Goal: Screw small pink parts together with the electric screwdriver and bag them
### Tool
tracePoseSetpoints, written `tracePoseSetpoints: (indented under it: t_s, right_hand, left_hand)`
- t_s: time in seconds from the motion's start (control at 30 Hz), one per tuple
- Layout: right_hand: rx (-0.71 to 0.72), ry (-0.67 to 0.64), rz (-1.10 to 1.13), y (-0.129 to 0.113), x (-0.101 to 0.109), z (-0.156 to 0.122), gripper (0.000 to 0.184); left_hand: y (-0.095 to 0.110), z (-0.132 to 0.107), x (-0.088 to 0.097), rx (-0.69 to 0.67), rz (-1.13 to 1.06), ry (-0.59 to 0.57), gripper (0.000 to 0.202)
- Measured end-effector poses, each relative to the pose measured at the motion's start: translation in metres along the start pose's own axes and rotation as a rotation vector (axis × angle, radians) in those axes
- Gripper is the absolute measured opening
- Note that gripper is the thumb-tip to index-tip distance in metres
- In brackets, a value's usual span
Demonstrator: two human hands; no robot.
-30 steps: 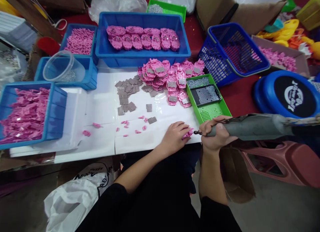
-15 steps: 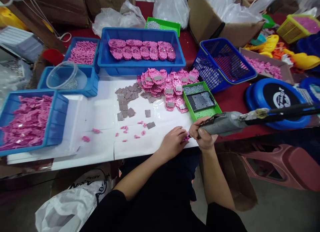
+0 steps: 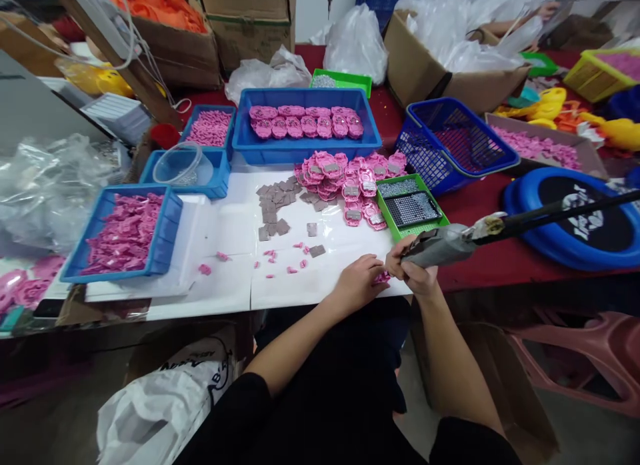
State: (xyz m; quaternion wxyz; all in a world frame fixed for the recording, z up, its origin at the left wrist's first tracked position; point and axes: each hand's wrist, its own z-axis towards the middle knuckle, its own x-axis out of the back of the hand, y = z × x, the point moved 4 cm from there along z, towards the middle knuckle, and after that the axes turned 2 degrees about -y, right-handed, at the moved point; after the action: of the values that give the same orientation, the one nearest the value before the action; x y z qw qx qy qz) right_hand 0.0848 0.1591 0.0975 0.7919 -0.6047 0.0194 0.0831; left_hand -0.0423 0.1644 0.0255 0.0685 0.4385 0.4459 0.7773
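My right hand (image 3: 413, 270) is wrapped round a grey electric screwdriver (image 3: 440, 246), whose black cord runs off to the right. The tool's tip points down at a pink plastic part (image 3: 383, 277) by the table's front edge. My left hand (image 3: 361, 282) holds that part, mostly hidden under the fingers. Just beyond the hands stands a green tray (image 3: 435, 223) with small screws and a black perforated plate (image 3: 411, 209). Pink shells with grey plates (image 3: 353, 211) lie in a heap behind. Square grey plates (image 3: 270, 215) and small pink pieces (image 3: 292, 270) are spread to the left.
A blue bin (image 3: 307, 151) holds rows of pink assemblies at the back. Another blue bin (image 3: 173, 228) of pink parts stands left. A blue basket (image 3: 450, 165) and blue round lids (image 3: 620, 248) are on the right. A pink stool (image 3: 595, 338) stands below.
The camera view has shifted, so the table's things appear further right and more shows at left. Both hands keep their hold on the screwdriver and the pink part.
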Motion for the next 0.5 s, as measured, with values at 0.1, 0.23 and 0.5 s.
tracePoseSetpoints:
  t_s: [0.1,0.23,0.5]
  right_hand:
    - [0.018,0.011,-0.002,-0.004,-0.005,0.003,0.044]
    - [0.122,0.15,0.02,-0.021,-0.005,0.004,0.035]
    - [0.281,0.697,-0.032,-0.073,0.027,-0.024,0.024]
  left_hand:
    - [0.001,0.005,0.001,0.01,0.03,-0.018,0.026]
    - [0.014,0.0,0.005,0.035,0.067,-0.036,0.019]
    - [-0.006,-0.195,0.043,0.574,-0.855,-0.357,0.054]
